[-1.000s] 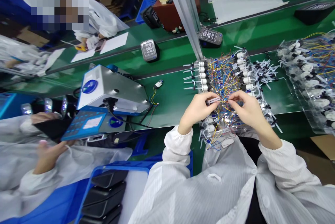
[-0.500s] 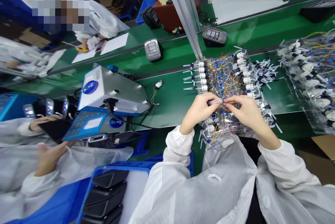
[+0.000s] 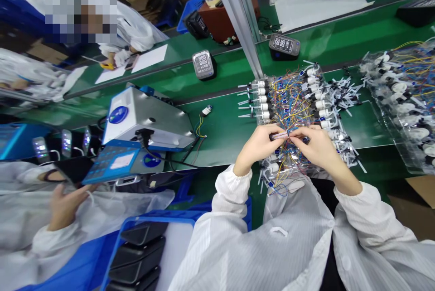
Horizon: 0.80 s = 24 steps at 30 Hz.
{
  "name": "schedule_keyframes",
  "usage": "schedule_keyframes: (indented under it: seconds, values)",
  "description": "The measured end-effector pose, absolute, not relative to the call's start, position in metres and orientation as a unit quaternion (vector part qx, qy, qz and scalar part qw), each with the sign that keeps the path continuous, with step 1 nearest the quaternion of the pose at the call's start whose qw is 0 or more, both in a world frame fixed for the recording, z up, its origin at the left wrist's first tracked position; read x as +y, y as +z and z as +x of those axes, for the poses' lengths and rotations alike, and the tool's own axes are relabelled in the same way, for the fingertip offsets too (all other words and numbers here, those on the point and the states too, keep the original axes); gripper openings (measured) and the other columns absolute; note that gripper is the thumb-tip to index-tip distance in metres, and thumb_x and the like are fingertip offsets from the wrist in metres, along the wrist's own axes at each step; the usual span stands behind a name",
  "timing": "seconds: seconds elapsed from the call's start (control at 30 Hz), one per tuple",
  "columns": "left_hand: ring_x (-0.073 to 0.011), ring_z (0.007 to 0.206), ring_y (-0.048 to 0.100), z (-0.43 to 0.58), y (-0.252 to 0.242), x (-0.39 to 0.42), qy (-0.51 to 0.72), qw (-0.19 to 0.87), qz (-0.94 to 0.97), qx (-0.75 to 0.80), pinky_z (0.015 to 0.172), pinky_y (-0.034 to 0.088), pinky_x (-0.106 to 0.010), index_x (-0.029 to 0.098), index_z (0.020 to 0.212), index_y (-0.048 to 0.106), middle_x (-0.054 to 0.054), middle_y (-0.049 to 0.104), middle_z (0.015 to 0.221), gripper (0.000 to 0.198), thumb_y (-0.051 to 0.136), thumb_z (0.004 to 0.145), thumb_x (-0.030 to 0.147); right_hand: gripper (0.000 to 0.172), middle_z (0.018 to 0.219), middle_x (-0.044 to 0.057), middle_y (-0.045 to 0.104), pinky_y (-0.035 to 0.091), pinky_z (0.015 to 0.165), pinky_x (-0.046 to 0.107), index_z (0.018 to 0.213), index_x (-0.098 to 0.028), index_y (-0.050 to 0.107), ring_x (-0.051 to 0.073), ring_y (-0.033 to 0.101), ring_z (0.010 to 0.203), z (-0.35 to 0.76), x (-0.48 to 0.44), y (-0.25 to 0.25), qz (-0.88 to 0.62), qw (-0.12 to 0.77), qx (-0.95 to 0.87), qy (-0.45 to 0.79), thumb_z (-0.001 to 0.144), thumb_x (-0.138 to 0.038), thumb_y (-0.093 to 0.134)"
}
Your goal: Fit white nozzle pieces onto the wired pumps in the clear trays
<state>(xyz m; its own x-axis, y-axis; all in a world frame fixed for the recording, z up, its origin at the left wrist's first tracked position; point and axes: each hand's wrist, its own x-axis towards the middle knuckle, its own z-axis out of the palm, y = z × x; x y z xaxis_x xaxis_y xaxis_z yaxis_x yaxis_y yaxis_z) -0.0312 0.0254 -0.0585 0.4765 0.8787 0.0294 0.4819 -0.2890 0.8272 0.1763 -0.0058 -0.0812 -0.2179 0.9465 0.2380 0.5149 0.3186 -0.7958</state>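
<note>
Two bare hands meet above a clear plastic bag of white pump parts and coloured wires (image 3: 292, 100) in the head-worn view. The left hand (image 3: 256, 149) pinches a slim pale tube (image 3: 279, 136), its long axis lying nearly level, closer to that hand. The right hand (image 3: 317, 146) closes at the tube's far end, gripping something too small to tell.
</note>
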Motion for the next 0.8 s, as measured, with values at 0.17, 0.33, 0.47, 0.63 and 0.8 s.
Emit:
schedule_keyframes:
  seconds: [0.17,0.33,0.47,0.63,0.8]
  values:
    - [-0.0166,0.081,0.064,-0.03,-0.061,0.024,0.253,0.39,0.759,0.456,0.078,0.048,-0.029,0.016,0.087,0.074,-0.004,0.073,0.086,0.018,0.064,0.094,0.029,0.006,0.082,0.001,0.078,0.047,0.094,0.043,0.094,-0.023,0.075,0.021,0.071,0.076,0.172,-0.007,-0.083,-0.508,0.393,-0.715,0.276,0.087,-0.022,0.074]
    - [-0.0166,0.079,0.062,-0.029,-0.06,0.024,0.241,0.399,0.763,0.447,0.075,0.046,-0.029,0.016,0.083,0.071,-0.004,0.071,0.084,0.025,0.065,0.095,0.037,0.009,0.088,0.003,0.079,0.05,0.093,0.043,0.093,-0.023,0.075,0.022,0.073,0.083,0.171,-0.008,-0.084,-0.517,0.408,-0.699,0.278,0.094,-0.023,0.066]
    - [-0.0148,0.074,0.059,-0.038,-0.054,0.027,0.176,0.399,0.805,0.401,0.072,0.044,-0.028,0.017,0.08,0.07,-0.002,0.068,0.078,0.019,0.065,0.092,0.03,0.01,0.089,0.004,0.078,0.053,0.078,0.036,0.095,-0.022,0.073,0.02,0.072,0.079,0.175,-0.007,-0.083,-0.528,0.449,-0.648,0.317,0.095,-0.027,0.064]
    - [-0.015,0.074,0.058,-0.061,-0.04,0.037,0.138,0.447,0.83,0.304,0.072,0.045,-0.029,0.018,0.082,0.07,-0.004,0.067,0.08,0.021,0.066,0.091,0.036,0.011,0.069,0.0,0.07,0.046,0.063,0.03,0.093,-0.02,0.068,0.016,0.063,0.06,0.18,-0.003,-0.083,-0.563,0.455,-0.612,0.319,0.096,-0.029,0.062]
    - [-0.0168,0.057,0.053,-0.081,-0.033,0.047,0.205,0.545,0.77,0.262,0.058,0.044,-0.033,0.02,0.06,0.063,-0.006,0.057,0.06,0.05,0.075,0.077,0.066,0.013,0.059,-0.003,0.061,0.039,0.059,0.03,0.091,-0.02,0.066,0.013,0.052,0.05,0.181,0.001,-0.088,-0.583,0.437,-0.623,0.285,0.096,-0.031,0.06]
